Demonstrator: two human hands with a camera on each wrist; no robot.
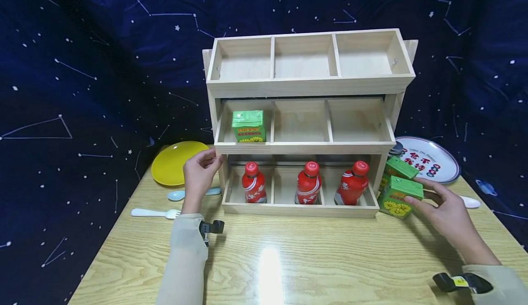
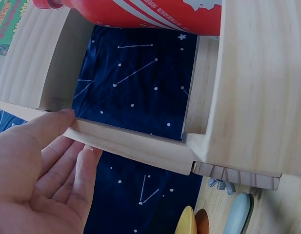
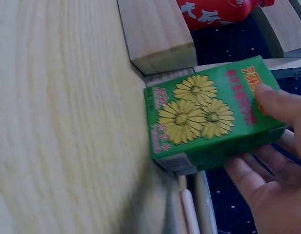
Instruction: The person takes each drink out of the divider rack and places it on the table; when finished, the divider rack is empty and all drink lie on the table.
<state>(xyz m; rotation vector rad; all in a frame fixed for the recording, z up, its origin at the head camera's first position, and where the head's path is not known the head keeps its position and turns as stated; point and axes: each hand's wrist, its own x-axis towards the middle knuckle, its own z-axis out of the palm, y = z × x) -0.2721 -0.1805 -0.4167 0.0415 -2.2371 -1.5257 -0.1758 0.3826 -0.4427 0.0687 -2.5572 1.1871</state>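
My left hand (image 1: 199,176) pinches the left side post of a three-tier wooden shelf (image 1: 310,88), thumb on one face and fingers behind, as the left wrist view shows along the post (image 2: 133,144). To the right of the shelf, my right hand (image 1: 449,213) grips a green drink carton (image 1: 401,195) printed with yellow flowers. In the right wrist view the thumb lies on the front of this carton (image 3: 204,112), and the fingers are beneath it. A second green carton (image 1: 402,167) stands just behind. Another carton (image 1: 249,126) sits in the middle tier's left compartment.
Three red bottles (image 1: 308,183) stand in the bottom tier, one per compartment. On the left lie a yellow plate (image 1: 175,163), a blue spoon (image 1: 176,195) and a white fork (image 1: 152,213). A white plate (image 1: 441,158) and a white utensil (image 1: 471,202) are at the right.
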